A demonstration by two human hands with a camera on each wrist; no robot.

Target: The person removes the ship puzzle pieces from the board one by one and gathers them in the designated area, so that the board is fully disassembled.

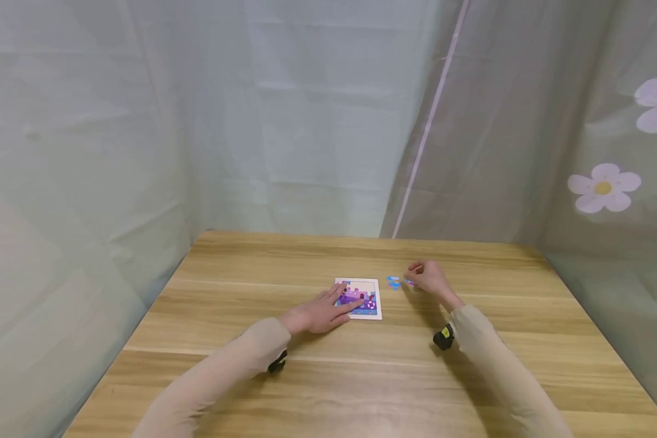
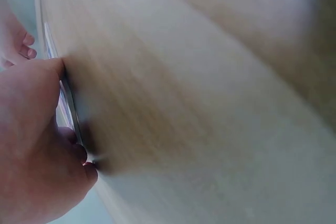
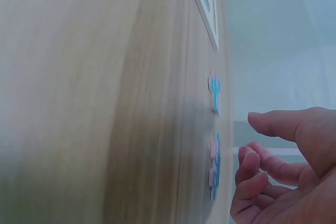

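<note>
A jigsaw puzzle in a white-framed tray [image 1: 380, 309] lies on the table, its purple and blue picture part covered by my left hand [image 1: 322, 312]. That hand rests on it with fingers spread. Along the tray's upper part shows a pale area without picture pieces [image 1: 365, 286]. To the right of the tray lie two loose puzzle parts, a blue one [image 1: 393, 282] and another [image 3: 215, 166] partly hidden by my right hand [image 1: 431, 278] in the head view. My right hand hovers just over that second part. In the right wrist view its thumb [image 3: 278, 123] stands apart from the loosely bent fingers, with nothing between them.
The wood-grain table [image 1: 361, 389] extends around the puzzle on all sides. Pale curtains [image 1: 317, 121] hang behind it and at both sides, the right one printed with white flowers [image 1: 604, 188]. Each wrist wears a black camera [image 1: 444, 337].
</note>
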